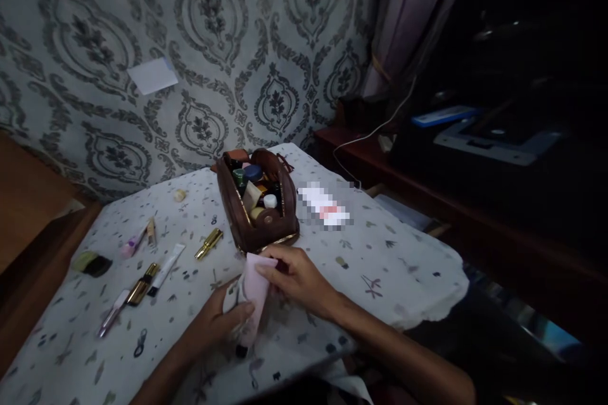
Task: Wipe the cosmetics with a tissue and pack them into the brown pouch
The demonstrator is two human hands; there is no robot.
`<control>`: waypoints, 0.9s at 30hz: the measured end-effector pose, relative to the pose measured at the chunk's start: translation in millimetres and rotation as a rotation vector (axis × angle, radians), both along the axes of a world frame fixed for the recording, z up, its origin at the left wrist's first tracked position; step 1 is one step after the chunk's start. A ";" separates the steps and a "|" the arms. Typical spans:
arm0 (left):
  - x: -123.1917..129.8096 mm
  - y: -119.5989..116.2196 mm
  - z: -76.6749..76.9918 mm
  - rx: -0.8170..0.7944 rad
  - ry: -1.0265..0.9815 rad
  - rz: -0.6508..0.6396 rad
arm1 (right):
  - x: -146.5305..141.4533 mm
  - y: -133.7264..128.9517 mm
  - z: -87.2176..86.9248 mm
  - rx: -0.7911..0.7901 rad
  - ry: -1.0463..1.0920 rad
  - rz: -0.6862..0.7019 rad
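Note:
A pink squeeze tube [259, 288] with a black cap at its lower end is held upright, slightly tilted, between both hands. My left hand [232, 313] is closed around its lower part, thumb across the front. A pale, patterned bit shows beside the tube in that hand; whether it is cloth I cannot tell. The thumb and fingers of my right hand [294, 275] pinch the tube's flat upper end. Just beyond the hands stands a brown zip bag [228, 202], unzipped and filled with several small bottles, jars and tubes, including a white-capped one [270, 202].
On the patterned tablecloth [190, 304] at left lie a gold tube [209, 243], a black-and-gold one [143, 283], a white tube [167, 269], a purple-tinted tube [114, 313] and a dark compact-like item [92, 263]. A blurred phone-like rectangle [327, 205] lies right of the bag.

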State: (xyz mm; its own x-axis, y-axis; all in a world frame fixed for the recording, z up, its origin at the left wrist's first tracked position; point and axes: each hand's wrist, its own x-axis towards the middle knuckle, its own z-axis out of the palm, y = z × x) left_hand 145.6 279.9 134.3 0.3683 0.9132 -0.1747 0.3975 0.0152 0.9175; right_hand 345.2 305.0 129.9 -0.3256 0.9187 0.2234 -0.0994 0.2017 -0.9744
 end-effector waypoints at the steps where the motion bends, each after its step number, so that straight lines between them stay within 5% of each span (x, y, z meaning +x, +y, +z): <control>1: 2.5 0.9 1.9 -0.002 0.009 -0.056 | 4.5 -0.7 -0.8 -0.030 0.014 0.037; 9: 21.0 8.4 9.9 -0.176 0.201 -0.292 | 58.6 -7.6 19.3 -0.014 0.058 -0.010; 14: 24.6 9.8 12.7 -0.110 0.396 -0.317 | 102.1 -4.5 47.0 0.052 0.090 -0.369; 19: 22.4 28.4 47.0 0.335 0.499 -0.150 | 126.5 10.9 66.5 0.255 0.034 -0.730; 23: 33.2 69.3 103.8 0.875 0.553 -0.157 | 130.6 29.2 75.3 0.338 0.002 -0.791; 27: 58.2 112.4 133.5 1.028 0.992 -0.292 | 127.4 46.0 82.2 0.442 0.011 -0.752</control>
State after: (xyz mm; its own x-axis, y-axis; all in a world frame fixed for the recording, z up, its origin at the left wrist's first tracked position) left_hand 203.7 392.3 267.8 0.6782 0.7047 0.2085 0.7347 -0.6555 -0.1744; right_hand 472.6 351.0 212.1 0.3370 0.7172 0.6099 0.2034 0.5771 -0.7910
